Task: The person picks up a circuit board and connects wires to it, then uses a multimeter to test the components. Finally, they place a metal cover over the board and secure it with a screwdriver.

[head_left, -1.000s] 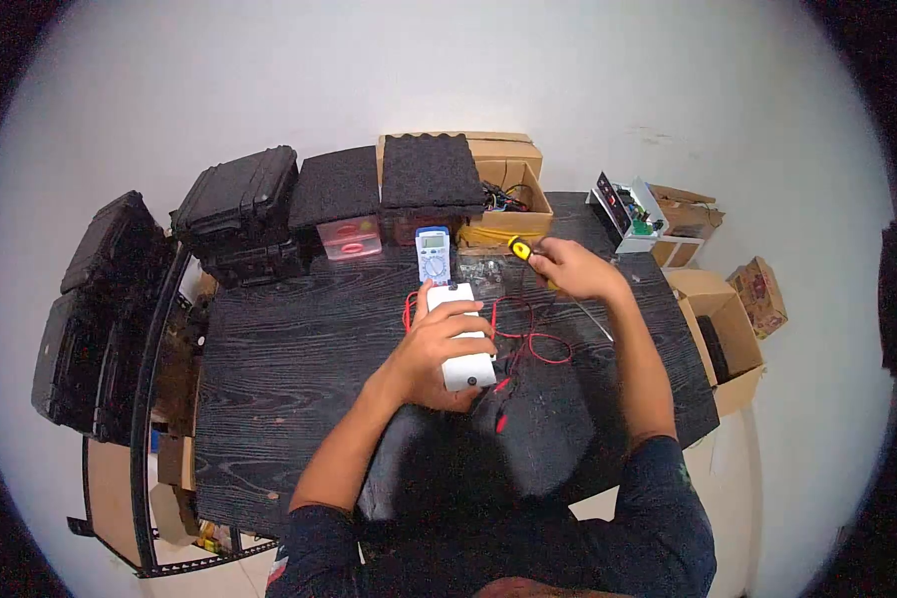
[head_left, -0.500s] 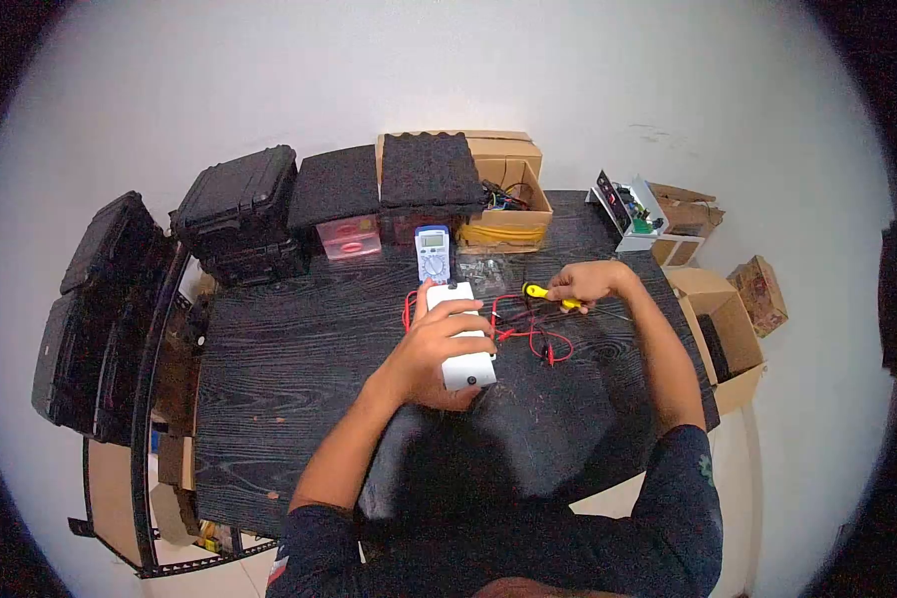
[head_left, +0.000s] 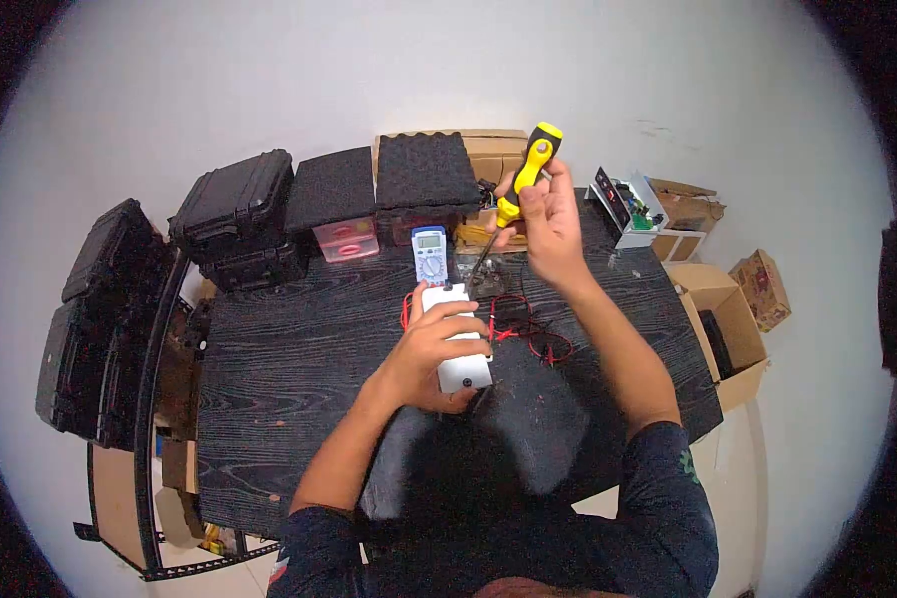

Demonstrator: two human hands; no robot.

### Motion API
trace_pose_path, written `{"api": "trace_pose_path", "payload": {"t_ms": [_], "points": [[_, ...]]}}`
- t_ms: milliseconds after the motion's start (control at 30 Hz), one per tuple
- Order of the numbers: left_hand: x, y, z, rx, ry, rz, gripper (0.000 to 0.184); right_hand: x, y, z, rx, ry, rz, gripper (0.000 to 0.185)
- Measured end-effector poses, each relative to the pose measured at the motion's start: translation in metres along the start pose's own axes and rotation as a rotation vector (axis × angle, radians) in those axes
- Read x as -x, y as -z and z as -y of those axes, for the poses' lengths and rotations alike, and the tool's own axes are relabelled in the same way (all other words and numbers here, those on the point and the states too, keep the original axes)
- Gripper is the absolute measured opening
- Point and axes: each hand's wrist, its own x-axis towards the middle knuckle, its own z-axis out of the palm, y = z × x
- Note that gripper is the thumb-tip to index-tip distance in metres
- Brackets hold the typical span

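Note:
A white box point(head_left: 464, 372) with dark round spots at its ends stands under my left hand point(head_left: 428, 349), whose fingers wrap over it. My right hand point(head_left: 550, 224) grips a yellow and black screwdriver point(head_left: 531, 179) by its handle, raised above the table. Its thin shaft slants down and left, with the tip close to the far end of the white box; I cannot tell whether they touch. Just behind the box sits a white and blue multimeter point(head_left: 431, 255). Red and black test leads point(head_left: 538, 337) lie to the box's right.
Black hard cases point(head_left: 234, 204) stand at the left back. Along the rear are clear drawers point(head_left: 347, 245) under black foam point(head_left: 427, 167) and a cardboard box point(head_left: 465, 235). An opened device with a circuit board point(head_left: 640, 217) sits back right. An open carton point(head_left: 743, 367) is beyond the right edge.
My right hand has lifted the screwdriver off the table's right side, moved it up and left, and turned it tip down toward the box. My left hand keeps its hold on the box.

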Motion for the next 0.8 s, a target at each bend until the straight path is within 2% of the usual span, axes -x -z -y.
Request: {"api": "trace_pose_path", "payload": {"t_ms": [133, 433, 633, 800], "points": [[0.000, 0.000, -0.001, -0.007, 0.014, 0.007, 0.051, 0.003, -0.012, -0.010, -0.012, 0.082, -0.004, 0.046], [0.000, 0.000, -0.001, -0.016, -0.003, -0.001, 0.051, 0.006, -0.012, -0.020, -0.016, 0.103, -0.006, 0.050], [0.001, -0.001, 0.000, -0.014, -0.007, -0.010, 0.051, 0.007, -0.012, -0.021, -0.032, 0.095, 0.027, 0.050], [0.001, -0.002, 0.000, -0.019, 0.001, -0.005, 0.053, 0.001, -0.023, -0.014, -0.035, 0.010, 0.153, 0.048]]}}
